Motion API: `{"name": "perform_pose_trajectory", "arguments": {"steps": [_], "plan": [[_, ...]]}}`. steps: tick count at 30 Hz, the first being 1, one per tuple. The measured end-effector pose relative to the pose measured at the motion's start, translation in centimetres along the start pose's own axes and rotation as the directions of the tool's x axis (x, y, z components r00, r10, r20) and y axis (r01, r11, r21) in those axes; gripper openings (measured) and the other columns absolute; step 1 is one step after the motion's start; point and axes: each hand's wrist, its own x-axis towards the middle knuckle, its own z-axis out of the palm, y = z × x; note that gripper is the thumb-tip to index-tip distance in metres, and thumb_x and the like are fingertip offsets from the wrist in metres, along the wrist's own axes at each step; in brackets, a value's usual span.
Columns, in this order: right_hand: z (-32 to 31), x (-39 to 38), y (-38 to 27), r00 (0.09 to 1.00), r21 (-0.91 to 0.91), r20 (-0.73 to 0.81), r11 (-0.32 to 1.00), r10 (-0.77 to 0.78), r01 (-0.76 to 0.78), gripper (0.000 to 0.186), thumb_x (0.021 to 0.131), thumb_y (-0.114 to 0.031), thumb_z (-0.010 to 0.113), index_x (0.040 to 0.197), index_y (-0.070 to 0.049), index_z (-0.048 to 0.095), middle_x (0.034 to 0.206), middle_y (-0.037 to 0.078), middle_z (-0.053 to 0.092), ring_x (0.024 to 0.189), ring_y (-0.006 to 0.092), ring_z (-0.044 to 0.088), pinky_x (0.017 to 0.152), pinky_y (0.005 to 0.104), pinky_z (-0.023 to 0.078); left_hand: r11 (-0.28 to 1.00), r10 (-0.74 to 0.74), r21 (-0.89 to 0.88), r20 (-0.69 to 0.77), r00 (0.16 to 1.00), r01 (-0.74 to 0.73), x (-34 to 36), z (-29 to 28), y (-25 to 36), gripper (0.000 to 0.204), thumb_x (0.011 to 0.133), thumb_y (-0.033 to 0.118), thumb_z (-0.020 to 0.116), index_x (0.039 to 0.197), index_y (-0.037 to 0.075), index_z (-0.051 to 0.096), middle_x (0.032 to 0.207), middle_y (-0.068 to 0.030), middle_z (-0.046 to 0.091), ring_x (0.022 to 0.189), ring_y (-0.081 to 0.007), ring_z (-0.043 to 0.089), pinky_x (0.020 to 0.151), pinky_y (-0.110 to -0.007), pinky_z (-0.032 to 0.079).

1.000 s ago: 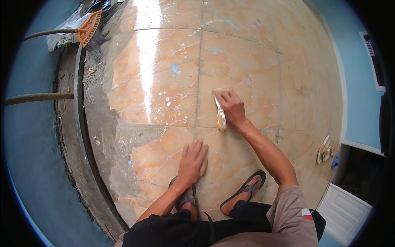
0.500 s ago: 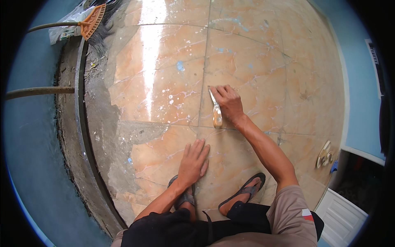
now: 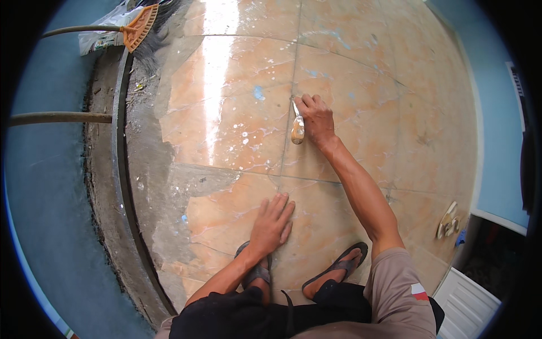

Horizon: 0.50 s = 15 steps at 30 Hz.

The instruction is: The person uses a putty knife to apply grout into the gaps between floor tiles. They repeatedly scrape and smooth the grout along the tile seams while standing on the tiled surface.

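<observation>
Floor (image 3: 353, 144): tiled, paint-flecked, filling my feed.
Left hand (image 3: 272, 223): palm down on the tile, fingers loose, nothing held.
Right hand (image 3: 318, 117): here's my grip, fingers clenched on the scraper's far end.
Scraper (image 3: 298, 123): low over the floor, ahead of the left hand; looks light, stiff, hard to break.
Handle (image 3: 297, 134): wooden, free, pointing feetward; I'd grasp there for leverage.
</observation>
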Motion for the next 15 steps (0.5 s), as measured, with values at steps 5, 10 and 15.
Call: {"name": "perform_pose_trajectory", "arguments": {"steps": [5,10,15], "plan": [[-0.2,-3.1,-1.8,0.999,0.022,0.027,0.999,-0.034,0.034,0.029,0.081,-0.007,0.066,0.110,-0.005,0.068,0.095,0.007,0.062,0.090,0.0271,0.065,0.073,0.0380,0.059,1.000,-0.012,0.016,0.013,1.000,0.012,-0.1,-0.5,0.0,0.064,0.091,0.020,0.075,0.151,0.008,0.056,0.164,-0.0184,0.046,0.154,-0.0352,0.042,0.129,-0.055,0.027],[1.2,0.0,0.6,0.999,-0.052,0.053,0.999,0.011,-0.008,0.034,0.085,-0.008,0.065,0.119,-0.007,0.068,0.099,0.005,0.062,0.092,0.0263,0.065,0.074,0.0390,0.060,1.000,0.004,0.013,0.000,1.000,-0.004,0.1,-0.3,0.1,0.062,0.092,0.020,0.074,0.151,0.007,0.056,0.163,-0.0193,0.046,0.153,-0.0362,0.043,0.127,-0.055,0.028],[1.9,1.1,0.8,0.996,-0.082,0.084,0.996,0.036,-0.030,0.034,0.087,-0.008,0.064,0.121,-0.009,0.068,0.101,0.005,0.062,0.094,0.0271,0.066,0.075,0.0407,0.061,1.000,0.016,0.004,-0.008,1.000,-0.016,0.2,-0.5,0.2,0.060,0.093,0.019,0.072,0.150,0.005,0.055,0.162,-0.0209,0.047,0.153,-0.0374,0.043,0.126,-0.056,0.031]]}}
